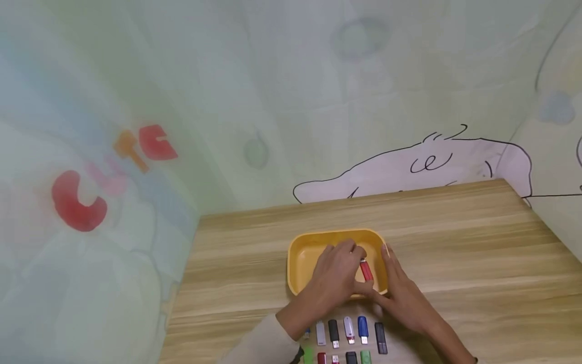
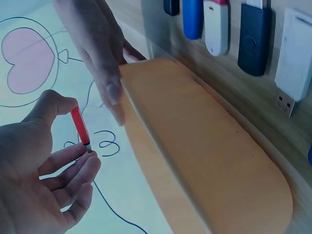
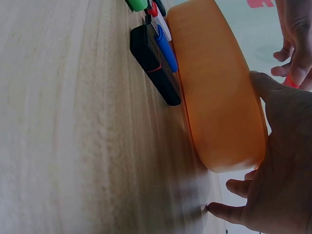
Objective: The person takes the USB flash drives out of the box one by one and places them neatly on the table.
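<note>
My left hand is above the yellow plastic box, pinching a red USB flash drive. In the left wrist view the red drive stands between the thumb and the fingertips, its metal end toward the fingers. My right hand holds the box at its near right corner. Its thumb lies along the front rim and its fingers reach round the right side, spread apart in the right wrist view. The outside of the box shows there; much of its inside is hidden by the left hand.
In front of the box, several USB drives lie in rows on the wooden table, among them a blue one, a white one and a black one. A printed cloth hangs behind the table.
</note>
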The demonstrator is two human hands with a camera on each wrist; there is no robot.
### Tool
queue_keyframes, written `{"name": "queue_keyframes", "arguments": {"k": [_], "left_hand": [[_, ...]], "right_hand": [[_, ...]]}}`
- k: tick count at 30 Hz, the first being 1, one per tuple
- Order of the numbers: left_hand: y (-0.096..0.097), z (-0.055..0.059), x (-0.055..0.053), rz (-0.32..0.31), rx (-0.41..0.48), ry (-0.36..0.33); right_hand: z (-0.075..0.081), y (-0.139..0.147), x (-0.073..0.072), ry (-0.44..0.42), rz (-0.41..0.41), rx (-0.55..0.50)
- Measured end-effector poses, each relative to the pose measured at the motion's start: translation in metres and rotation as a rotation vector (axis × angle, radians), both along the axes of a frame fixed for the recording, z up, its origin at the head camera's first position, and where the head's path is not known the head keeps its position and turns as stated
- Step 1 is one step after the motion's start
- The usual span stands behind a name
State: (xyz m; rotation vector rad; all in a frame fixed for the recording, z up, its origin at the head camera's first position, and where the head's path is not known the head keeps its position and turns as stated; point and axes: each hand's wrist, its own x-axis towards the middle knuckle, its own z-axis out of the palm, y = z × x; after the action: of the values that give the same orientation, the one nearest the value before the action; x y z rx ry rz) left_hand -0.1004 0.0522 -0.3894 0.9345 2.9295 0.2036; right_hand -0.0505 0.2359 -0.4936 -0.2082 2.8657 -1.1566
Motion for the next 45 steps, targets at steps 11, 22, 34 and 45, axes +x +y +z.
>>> {"name": "queue_keyframes", "arguments": {"k": [11,22,34,45], "left_hand": [[-0.008,0.006,0.015,-0.022,0.053,-0.005],[-0.011,0.008,0.030,-0.095,0.126,0.073],[-0.013,0.006,0.044,-0.121,0.163,0.068],[-0.015,0.003,0.055,-0.158,0.084,0.006]], "right_hand": [[0.000,0.002,0.001,0.006,0.015,-0.003],[-0.002,0.005,0.001,0.010,0.027,-0.023],[-0.002,0.006,0.001,-0.009,0.020,-0.033],[-0.003,0.004,0.004,0.037,0.018,-0.014]]}}
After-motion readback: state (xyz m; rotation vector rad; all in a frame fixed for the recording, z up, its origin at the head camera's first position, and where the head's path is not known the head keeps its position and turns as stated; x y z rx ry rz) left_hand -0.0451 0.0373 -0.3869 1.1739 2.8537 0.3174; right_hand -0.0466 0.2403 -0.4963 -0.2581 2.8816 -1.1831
